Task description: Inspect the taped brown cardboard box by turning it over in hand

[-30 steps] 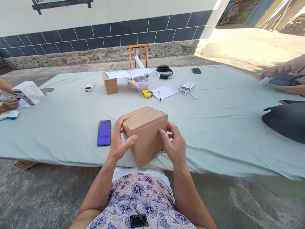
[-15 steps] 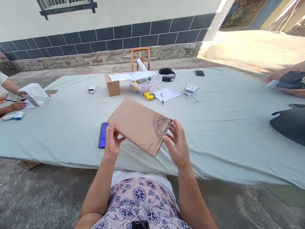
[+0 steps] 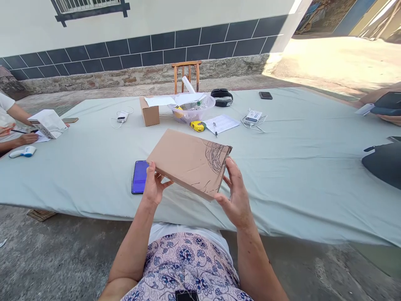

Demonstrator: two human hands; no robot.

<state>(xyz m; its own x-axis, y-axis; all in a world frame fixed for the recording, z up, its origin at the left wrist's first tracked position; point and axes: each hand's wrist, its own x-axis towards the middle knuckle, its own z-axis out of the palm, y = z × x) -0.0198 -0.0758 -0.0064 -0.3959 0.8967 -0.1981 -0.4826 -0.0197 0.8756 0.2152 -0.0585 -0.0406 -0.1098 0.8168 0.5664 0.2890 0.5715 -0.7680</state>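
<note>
Brown cardboard makes up the box (image 3: 188,159), held tilted above the pale cloth-covered tabletop (image 3: 300,175), its broad face up and dark scribbles (image 3: 214,157) at its right end. The left grip (image 3: 153,188) is closed on the box's left near corner, thumb on the upper edge and fingers underneath. The right grip (image 3: 237,200) is bent around the box's right end, thumb at the near corner and a finger against the end's edge, so the box lies between the two. Just left of the box, and partly covered by it, is a phone (image 3: 138,179) with a blue screen. Beyond the box lie a yellow tape measure (image 3: 197,126), a printed sheet (image 3: 224,122), a clear plastic basket (image 3: 203,110) and a smaller carton (image 3: 151,116). Well to the box's left, another person's hand (image 3: 30,138) holds a pen beside a white package (image 3: 52,121); well to its right sits a black bag (image 3: 384,163).
</note>
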